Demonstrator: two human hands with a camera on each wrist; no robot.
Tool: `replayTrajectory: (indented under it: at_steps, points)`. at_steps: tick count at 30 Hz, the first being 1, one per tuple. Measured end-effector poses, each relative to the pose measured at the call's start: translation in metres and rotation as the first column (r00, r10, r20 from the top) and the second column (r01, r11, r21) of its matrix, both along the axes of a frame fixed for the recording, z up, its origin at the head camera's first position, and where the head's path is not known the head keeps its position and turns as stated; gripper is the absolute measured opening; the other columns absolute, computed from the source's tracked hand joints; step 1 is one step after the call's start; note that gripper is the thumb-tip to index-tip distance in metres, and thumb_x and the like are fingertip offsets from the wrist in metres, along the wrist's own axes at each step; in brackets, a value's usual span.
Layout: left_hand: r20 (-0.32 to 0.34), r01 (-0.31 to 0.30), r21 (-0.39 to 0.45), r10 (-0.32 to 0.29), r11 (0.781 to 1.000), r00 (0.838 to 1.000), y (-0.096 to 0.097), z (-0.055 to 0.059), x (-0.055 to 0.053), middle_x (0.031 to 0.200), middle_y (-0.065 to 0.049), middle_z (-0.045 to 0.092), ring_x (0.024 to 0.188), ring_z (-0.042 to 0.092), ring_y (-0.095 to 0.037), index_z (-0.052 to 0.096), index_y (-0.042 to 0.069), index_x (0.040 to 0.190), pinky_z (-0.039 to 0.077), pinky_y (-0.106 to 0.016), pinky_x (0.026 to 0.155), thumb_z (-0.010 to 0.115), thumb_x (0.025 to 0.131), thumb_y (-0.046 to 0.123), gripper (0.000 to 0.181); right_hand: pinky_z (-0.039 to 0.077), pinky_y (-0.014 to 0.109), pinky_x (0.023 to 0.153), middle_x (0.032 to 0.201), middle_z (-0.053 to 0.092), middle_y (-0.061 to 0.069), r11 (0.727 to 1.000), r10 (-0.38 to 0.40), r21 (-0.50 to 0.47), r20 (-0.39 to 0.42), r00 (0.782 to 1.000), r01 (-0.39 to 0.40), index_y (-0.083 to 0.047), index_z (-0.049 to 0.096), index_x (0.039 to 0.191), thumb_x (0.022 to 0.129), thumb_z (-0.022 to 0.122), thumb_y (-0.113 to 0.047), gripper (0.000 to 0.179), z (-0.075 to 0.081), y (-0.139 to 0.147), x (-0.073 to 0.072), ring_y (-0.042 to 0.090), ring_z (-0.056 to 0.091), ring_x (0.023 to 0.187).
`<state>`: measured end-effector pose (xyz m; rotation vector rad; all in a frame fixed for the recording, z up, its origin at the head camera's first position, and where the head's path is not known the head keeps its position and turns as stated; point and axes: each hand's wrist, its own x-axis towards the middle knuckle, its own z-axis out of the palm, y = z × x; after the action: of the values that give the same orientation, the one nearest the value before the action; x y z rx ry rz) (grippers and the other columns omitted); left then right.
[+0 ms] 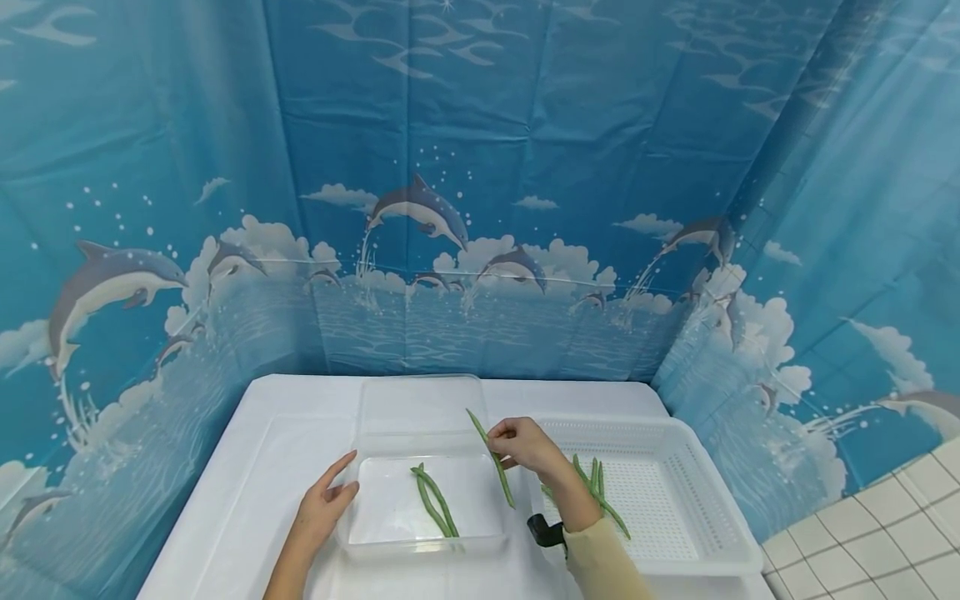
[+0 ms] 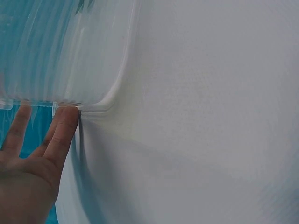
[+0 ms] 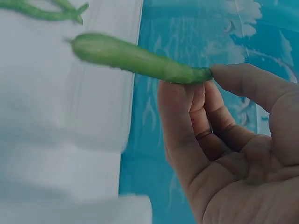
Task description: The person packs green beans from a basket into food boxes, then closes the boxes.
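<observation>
In the head view my right hand [image 1: 528, 447] pinches a green bean [image 1: 502, 480] between thumb and fingers, above the gap between a clear plastic container and a white basket. The right wrist view shows this green bean [image 3: 135, 59] with one end at the fingertips. A couple of green beans [image 1: 450, 523] lie inside the clear container [image 1: 427, 546]. Beside that container's left wall is my left hand [image 1: 321, 510], fingers extended and holding nothing. In the left wrist view its fingertips are at the container's edge [image 2: 119, 86]; part of the thumb side is out of frame.
The white perforated basket [image 1: 720, 500] stands at the right with several green beans [image 1: 617, 518] in it. Behind the container lies a clear flat lid [image 1: 420, 404]. Everything sits on a white table [image 1: 277, 442], with a blue dolphin-print curtain [image 1: 480, 333] behind it.
</observation>
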<state>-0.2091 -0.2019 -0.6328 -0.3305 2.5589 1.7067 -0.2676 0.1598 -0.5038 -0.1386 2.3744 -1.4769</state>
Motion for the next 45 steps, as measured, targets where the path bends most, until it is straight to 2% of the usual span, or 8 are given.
replayTrajectory:
  at_steps: [6,14,20,26,33,41,45]
  points:
    - [-0.001,0.009,0.011,-0.009,1.0,1.0,0.0,0.0,0.0,0.169,-0.022,0.039,0.143,0.053,-0.054,0.045,0.033,0.161,0.055,-0.07,0.106,0.064,0.106,0.035,0.059,0.068,0.035,0.073,0.093,0.071,0.009,0.999,0.042,-0.022,0.004,0.999,-0.041,0.002,0.071,0.11,0.099,0.068,-0.009,0.016,-0.014,-0.029,-0.002,0.016,0.069,0.08]
    - [-0.053,0.02,0.01,-0.02,1.0,0.998,0.0,-0.002,0.002,0.166,-0.024,0.043,0.141,0.055,-0.054,0.045,0.029,0.161,0.054,-0.071,0.105,0.063,0.107,0.032,0.058,0.068,0.037,0.068,0.083,0.068,0.005,0.997,0.063,-0.033,0.009,0.998,-0.063,0.0,0.072,0.1,0.093,0.071,-0.007,0.009,-0.04,-0.06,0.003,0.015,0.068,0.072]
    - [-0.032,0.023,0.015,-0.023,1.0,0.999,0.0,0.0,0.002,0.17,-0.024,0.037,0.143,0.052,-0.056,0.043,0.029,0.163,0.053,-0.071,0.107,0.063,0.107,0.033,0.059,0.066,0.038,0.064,0.081,0.068,0.005,0.998,0.055,0.037,-0.015,0.998,-0.054,0.0,0.07,0.092,0.093,0.071,-0.004,0.004,-0.058,-0.074,0.007,0.016,0.067,0.072]
    - [-0.014,0.017,0.031,-0.017,0.999,1.0,0.0,0.0,0.002,0.169,-0.024,0.038,0.142,0.053,-0.054,0.044,0.03,0.162,0.054,-0.069,0.107,0.064,0.107,0.033,0.059,0.065,0.036,0.062,0.079,0.068,0.004,0.994,0.031,0.103,-0.017,0.999,-0.029,-0.003,0.071,0.087,0.091,0.072,-0.001,0.005,-0.071,-0.084,0.009,0.019,0.07,0.072]
    - [-0.019,0.013,0.024,-0.013,1.0,1.0,0.0,0.0,0.002,0.17,-0.023,0.036,0.143,0.052,-0.056,0.045,0.031,0.162,0.054,-0.07,0.106,0.064,0.106,0.034,0.059,0.063,0.03,0.055,0.073,0.065,0.002,0.986,0.022,0.168,-0.047,0.999,-0.014,-0.003,0.071,0.083,0.087,0.074,0.002,0.007,-0.082,-0.09,0.011,0.013,0.064,0.061]
    - [-0.02,0.017,0.038,-0.016,0.999,1.0,0.0,-0.001,0.002,0.17,-0.022,0.038,0.142,0.054,-0.054,0.045,0.031,0.161,0.054,-0.069,0.107,0.065,0.106,0.032,0.059,0.052,0.022,0.05,0.073,0.065,0.002,0.964,0.019,0.265,-0.066,0.998,-0.001,-0.007,0.07,0.079,0.087,0.076,-0.001,0.012,-0.093,-0.095,0.014,0.012,0.061,0.057]
    - [-0.021,0.016,0.039,-0.015,0.999,1.0,0.0,-0.001,0.002,0.17,-0.022,0.039,0.142,0.055,-0.053,0.045,0.031,0.161,0.054,-0.069,0.107,0.065,0.106,0.032,0.058,0.051,0.022,0.05,0.074,0.066,0.002,0.953,0.016,0.303,-0.082,0.996,0.01,-0.007,0.07,0.079,0.088,0.078,-0.002,0.013,-0.098,-0.097,0.013,0.011,0.061,0.056]
